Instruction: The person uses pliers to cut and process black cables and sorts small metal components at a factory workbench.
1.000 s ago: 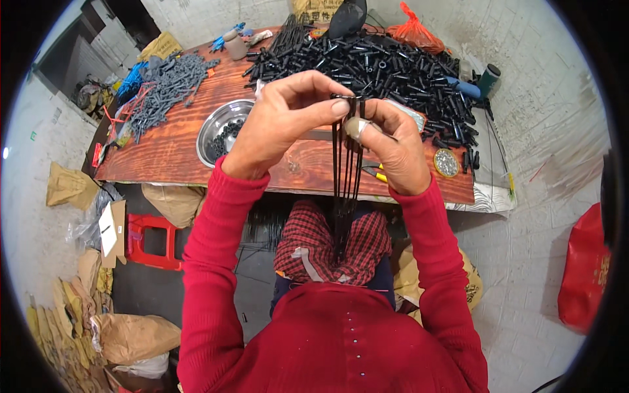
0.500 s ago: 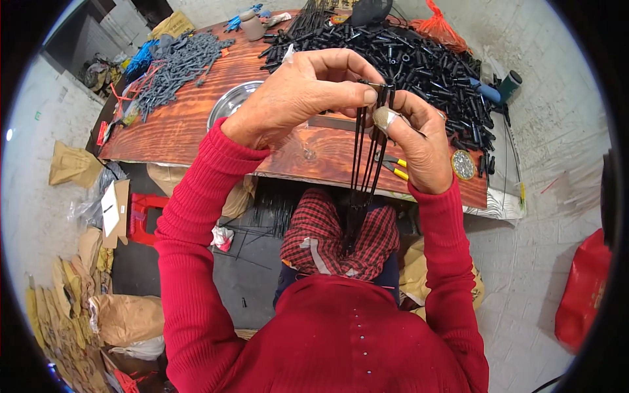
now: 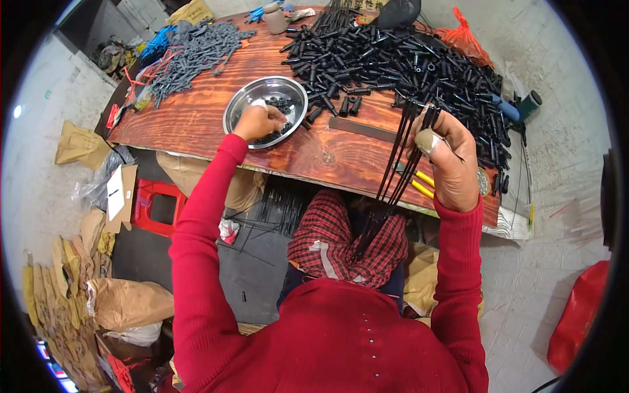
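Note:
My left hand (image 3: pixel 257 122) reaches into a round steel bowl (image 3: pixel 230 124) on the table, its fingers bent together among small black parts (image 3: pixel 282 103). What they grip is too small to make out. My right hand (image 3: pixel 449 157), raised over the table's front edge at the right, pinches the top of a bundle of thin black rods (image 3: pixel 395 168). The rods hang down at a slant toward my lap, where their dark lower ends rest over a red-and-black checked cloth (image 3: pixel 319 229). A tan cover with white tape sits on my right thumb.
A large heap of black tubular pieces (image 3: pixel 367 59) covers the table's back right. Grey parts (image 3: pixel 200 56) are piled at the back left. Yellow-handled pliers (image 3: pixel 424 183) and a dark flat bar (image 3: pixel 363 128) lie near my right hand. A red stool (image 3: pixel 157 203) stands below left.
My left hand has let go of the rods' top end and moved left into the steel bowl. My right hand has shifted slightly right and down, still holding the rods. The view has shifted a little.

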Available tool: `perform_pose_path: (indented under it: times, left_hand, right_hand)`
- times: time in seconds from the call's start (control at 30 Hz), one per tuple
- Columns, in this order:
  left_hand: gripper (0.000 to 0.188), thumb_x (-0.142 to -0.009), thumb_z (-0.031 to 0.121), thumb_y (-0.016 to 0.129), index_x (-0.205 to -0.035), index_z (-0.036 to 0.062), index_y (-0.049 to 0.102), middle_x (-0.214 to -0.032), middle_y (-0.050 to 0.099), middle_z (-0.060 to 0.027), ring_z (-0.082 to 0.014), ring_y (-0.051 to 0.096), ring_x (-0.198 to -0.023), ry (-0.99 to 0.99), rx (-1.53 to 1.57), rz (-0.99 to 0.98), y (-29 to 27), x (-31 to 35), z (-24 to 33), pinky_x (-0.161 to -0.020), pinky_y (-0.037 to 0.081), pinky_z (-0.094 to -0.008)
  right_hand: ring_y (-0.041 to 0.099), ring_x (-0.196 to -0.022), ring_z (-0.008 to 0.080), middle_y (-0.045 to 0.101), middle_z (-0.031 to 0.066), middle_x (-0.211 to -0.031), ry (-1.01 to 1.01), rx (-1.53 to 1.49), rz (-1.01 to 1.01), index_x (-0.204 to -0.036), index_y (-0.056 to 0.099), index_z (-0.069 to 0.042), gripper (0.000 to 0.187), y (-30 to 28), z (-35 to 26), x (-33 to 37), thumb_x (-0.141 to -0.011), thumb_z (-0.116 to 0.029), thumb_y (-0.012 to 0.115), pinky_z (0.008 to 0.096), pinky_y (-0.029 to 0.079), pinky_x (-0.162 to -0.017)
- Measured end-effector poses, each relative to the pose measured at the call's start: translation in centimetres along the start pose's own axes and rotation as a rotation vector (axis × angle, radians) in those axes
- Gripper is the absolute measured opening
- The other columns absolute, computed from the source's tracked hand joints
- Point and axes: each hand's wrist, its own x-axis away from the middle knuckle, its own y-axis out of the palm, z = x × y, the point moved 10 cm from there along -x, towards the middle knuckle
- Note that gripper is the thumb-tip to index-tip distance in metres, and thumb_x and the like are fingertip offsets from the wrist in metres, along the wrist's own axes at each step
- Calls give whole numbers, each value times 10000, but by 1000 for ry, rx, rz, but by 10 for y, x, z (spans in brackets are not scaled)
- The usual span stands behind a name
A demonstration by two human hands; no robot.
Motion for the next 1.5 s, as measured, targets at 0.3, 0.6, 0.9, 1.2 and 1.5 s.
perform_pose_path:
  times: [0.3, 0.6, 0.9, 1.2, 1.5]
  left_hand:
    - [184, -694, 303, 713, -823, 174, 735, -795, 706, -136, -347, 686, -800, -128, -434, 191, 12, -18, -1, -714, 557, -445]
    - [277, -739, 317, 708, -921, 110, 740, -837, 712, -180, -324, 703, -820, -88, -388, 222, 6, -30, 27, -757, 556, -395]
    - [361, -917, 217, 668, -1211, 11, 635, -980, 685, -49, -70, 623, -841, 175, 1002, -82, -85, 35, 244, -755, 497, -212]
    - [345, -867, 164, 733, -1156, -17, 679, -1015, 718, -87, -134, 663, -910, 227, 857, -279, -51, 66, 325, -851, 511, -272]
    - [380, -896, 164, 693, -1201, -43, 601, -995, 704, -98, -163, 691, -864, 105, 1118, -368, -27, 65, 310, -781, 562, -293]
  right_hand:
    - [583, -734, 112, 617, 52, -840, 26, 111, 123, -938, 590, 0, 313, 2, 1, -2, -819, -285, 641, 258, 485, -689]
    - [617, -788, 101, 660, 47, -900, 62, 36, 76, -994, 632, 9, 227, 6, -3, -1, -838, -155, 623, 241, 491, -707]
    - [632, -858, 105, 682, 51, -953, 94, 50, -62, -1077, 626, 19, 250, 20, 6, -3, -873, -122, 652, 251, 504, -795]
    - [635, -914, 118, 675, 65, -1023, 59, -63, -92, -1149, 615, 40, 314, 28, -5, 10, -893, -136, 665, 280, 512, -852]
    - [603, -833, 65, 651, 27, -949, 3, -113, -68, -1080, 626, 49, 294, 26, -7, 10, -881, -150, 715, 232, 501, -731]
